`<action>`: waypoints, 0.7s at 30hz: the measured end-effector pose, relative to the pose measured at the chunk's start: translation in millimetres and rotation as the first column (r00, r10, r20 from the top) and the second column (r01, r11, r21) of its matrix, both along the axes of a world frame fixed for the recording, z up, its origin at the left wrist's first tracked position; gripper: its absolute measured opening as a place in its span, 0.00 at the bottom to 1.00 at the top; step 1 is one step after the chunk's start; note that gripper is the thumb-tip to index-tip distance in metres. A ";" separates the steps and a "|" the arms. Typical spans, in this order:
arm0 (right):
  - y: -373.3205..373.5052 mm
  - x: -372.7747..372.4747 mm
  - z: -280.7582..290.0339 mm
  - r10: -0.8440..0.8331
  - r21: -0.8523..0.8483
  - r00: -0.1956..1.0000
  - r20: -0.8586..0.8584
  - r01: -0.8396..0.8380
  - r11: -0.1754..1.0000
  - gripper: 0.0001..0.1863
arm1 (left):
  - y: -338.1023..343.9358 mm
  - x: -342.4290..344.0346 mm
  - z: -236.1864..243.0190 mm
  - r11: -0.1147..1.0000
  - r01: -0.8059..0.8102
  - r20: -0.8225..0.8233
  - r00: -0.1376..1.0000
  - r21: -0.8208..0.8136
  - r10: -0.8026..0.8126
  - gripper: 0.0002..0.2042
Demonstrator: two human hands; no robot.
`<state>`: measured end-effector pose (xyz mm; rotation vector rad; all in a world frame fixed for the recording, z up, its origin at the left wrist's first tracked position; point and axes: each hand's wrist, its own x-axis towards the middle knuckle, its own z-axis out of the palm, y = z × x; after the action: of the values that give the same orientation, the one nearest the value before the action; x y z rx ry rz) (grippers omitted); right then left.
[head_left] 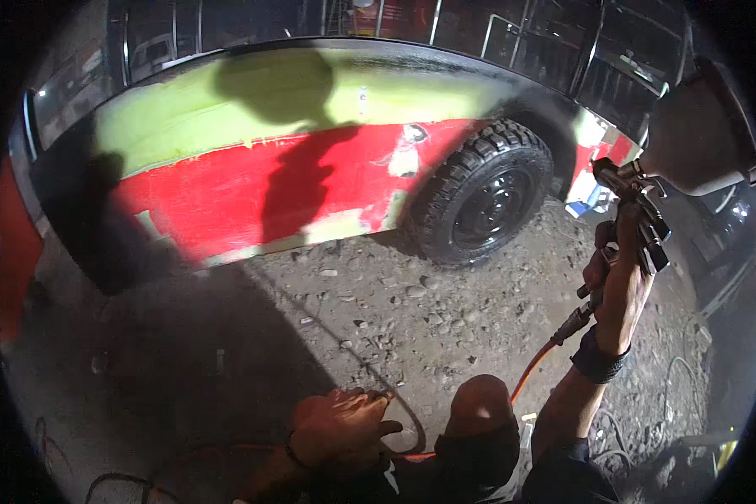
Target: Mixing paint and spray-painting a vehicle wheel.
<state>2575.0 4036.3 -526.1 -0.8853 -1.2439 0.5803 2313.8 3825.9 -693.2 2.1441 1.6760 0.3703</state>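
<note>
My right hand is raised at the right and grips a paint spray gun with a large cup on top. An orange air hose runs down from its handle. The gun's nozzle faces left toward a red car body panel with yellow-green patches and a black rear wheel. My left hand rests low in the picture on my left thigh, fingers spread, holding nothing. My right knee shows beside it.
The ground is gravel and dirt with a dark hose looping across it. My shadow falls on the car's panel. A dark vehicle's side stands at the far right. Metal frames show behind the car.
</note>
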 end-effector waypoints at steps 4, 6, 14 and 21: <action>-3.8 -26.4 -9.0 0.224 -0.029 0.973 -0.053 -0.226 0.974 0.17 | 14.7 14.4 28.0 0.916 -0.187 -0.123 0.981 -0.354 0.153 0.28; -17.7 -45.8 -3.8 0.244 -0.038 0.969 -0.032 -0.245 0.969 0.22 | 14.5 27.2 45.5 0.901 -0.239 -0.089 0.971 -0.362 0.222 0.27; -41.1 -83.7 6.7 0.677 -0.072 0.736 -0.011 -0.676 0.734 0.17 | 33.8 30.4 38.6 0.822 -0.329 -0.163 0.944 -0.465 0.285 0.28; -16.5 -76.5 7.9 0.692 -0.015 0.722 0.000 -0.692 0.722 0.20 | 49.8 36.0 38.8 0.774 -0.337 -0.183 0.941 -0.537 0.283 0.29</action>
<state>2498.6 4019.8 -518.2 -0.3939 -1.5780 1.1874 2349.8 3875.7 -654.4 1.4691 1.8996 -0.1388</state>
